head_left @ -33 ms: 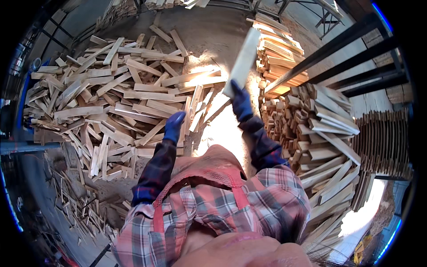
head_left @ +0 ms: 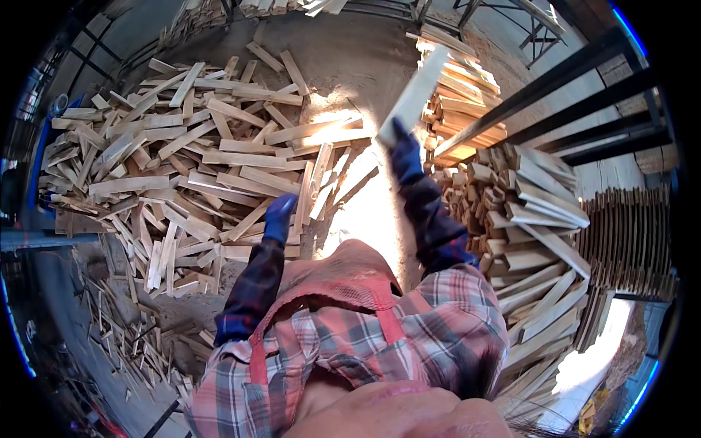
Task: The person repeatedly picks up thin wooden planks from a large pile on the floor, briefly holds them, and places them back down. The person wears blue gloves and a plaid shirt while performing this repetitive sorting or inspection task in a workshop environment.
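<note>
Nearest me, the worker's gloved left hand (head_left: 279,213) hangs by the loose slat heap (head_left: 182,150), seemingly empty, its openness unclear. Beyond, the right hand (head_left: 406,155) grips a pale wooden slat (head_left: 418,91), just swung rightward, apparently nearing the sunlit stack (head_left: 471,91).

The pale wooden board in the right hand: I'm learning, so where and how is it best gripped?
The wooden board is probably best gripped by its near end, coming from the side of the red apron, as the right hand does: it is long and flat, that end nearest the apron.
</note>
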`<state>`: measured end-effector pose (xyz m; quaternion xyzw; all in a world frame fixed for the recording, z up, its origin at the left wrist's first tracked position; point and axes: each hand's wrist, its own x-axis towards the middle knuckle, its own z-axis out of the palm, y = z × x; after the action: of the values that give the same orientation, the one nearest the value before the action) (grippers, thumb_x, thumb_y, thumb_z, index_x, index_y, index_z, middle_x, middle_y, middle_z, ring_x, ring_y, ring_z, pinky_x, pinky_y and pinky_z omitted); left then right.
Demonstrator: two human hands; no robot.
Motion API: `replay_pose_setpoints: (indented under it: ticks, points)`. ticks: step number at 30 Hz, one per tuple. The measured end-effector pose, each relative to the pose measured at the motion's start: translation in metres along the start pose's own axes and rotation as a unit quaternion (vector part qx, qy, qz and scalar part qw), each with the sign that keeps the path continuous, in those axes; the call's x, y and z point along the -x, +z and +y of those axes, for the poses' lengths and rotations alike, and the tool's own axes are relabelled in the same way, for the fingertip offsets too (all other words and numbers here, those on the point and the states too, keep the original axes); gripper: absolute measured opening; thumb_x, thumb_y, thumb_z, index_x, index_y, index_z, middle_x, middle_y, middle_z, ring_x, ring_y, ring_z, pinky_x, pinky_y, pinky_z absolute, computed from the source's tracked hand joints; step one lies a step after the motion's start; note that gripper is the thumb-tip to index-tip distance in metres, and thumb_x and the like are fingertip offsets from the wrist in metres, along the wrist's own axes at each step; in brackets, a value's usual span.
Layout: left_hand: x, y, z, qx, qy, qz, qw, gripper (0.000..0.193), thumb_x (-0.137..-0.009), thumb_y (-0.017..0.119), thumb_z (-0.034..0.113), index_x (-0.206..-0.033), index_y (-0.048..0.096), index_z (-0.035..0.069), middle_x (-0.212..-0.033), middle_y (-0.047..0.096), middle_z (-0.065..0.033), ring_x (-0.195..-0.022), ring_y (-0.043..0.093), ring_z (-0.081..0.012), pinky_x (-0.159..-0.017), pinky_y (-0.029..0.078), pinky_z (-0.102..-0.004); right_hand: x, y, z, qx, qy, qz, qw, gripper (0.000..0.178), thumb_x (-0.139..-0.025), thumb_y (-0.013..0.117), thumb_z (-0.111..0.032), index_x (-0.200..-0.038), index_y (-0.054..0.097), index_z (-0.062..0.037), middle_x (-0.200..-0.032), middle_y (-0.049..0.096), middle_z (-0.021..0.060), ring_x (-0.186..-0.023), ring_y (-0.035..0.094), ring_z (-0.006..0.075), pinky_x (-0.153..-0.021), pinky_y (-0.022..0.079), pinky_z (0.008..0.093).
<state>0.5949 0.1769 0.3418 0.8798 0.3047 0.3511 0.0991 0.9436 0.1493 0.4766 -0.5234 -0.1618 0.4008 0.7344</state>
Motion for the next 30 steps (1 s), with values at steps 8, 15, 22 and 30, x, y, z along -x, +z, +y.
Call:
replay_pose_setpoints:
  ticks: [8,15,22,30]
  points:
    - [0.177,-0.06,0.025,0.372,-0.783,0.065,0.494,0.043,-0.085,0.063,0.034,-0.117,0.058,0.006,-0.103,0.064,-0.01,-0.085,0.062,-0.0176,-0.069,0.047,-0.0316,-0.211,0.061,0.083,0.082,0.203,-0.179,0.959,0.052,-0.083,0.065,-0.04,-0.119,0.051,-0.0047,-0.096,0.062,0.0126,-0.09,0.062,0.0274,-0.081,0.052,0.0389]
    - [0.19,-0.103,0.032,0.296,-0.63,0.104,0.71,0.018,-0.086,0.056,0.007,-0.102,0.063,0.004,-0.08,0.059,-0.0097,-0.071,0.06,-0.0165,-0.064,0.048,-0.0272,0.047,0.115,0.395,0.172,0.231,-0.731,0.618,0.035,-0.091,0.055,-0.029,-0.119,0.054,-0.0088,-0.11,0.063,0.0083,-0.093,0.063,0.0243,-0.079,0.051,0.0347]
    - [0.442,-0.178,0.071,0.049,-0.599,0.089,0.794,0.027,-0.09,0.056,0.023,-0.109,0.066,0.007,-0.1,0.067,-0.012,-0.084,0.064,-0.0202,-0.076,0.05,-0.0327,0.326,0.213,0.434,0.34,0.644,-0.574,0.374,0.034,-0.09,0.053,-0.033,-0.116,0.059,-0.0112,-0.102,0.066,0.0071,-0.081,0.063,0.0205,-0.066,0.049,0.0332]
    - [0.633,-0.37,0.099,0.306,-0.794,0.464,0.245,0.044,-0.085,0.063,0.038,-0.111,0.061,0.003,-0.107,0.064,-0.0153,-0.091,0.062,-0.0254,-0.075,0.047,-0.0348,0.371,0.263,0.5,0.524,0.512,-0.391,0.558,0.041,-0.084,0.059,-0.04,-0.115,0.056,-0.0143,-0.109,0.063,0.0094,-0.091,0.06,0.0237,-0.077,0.047,0.0383]
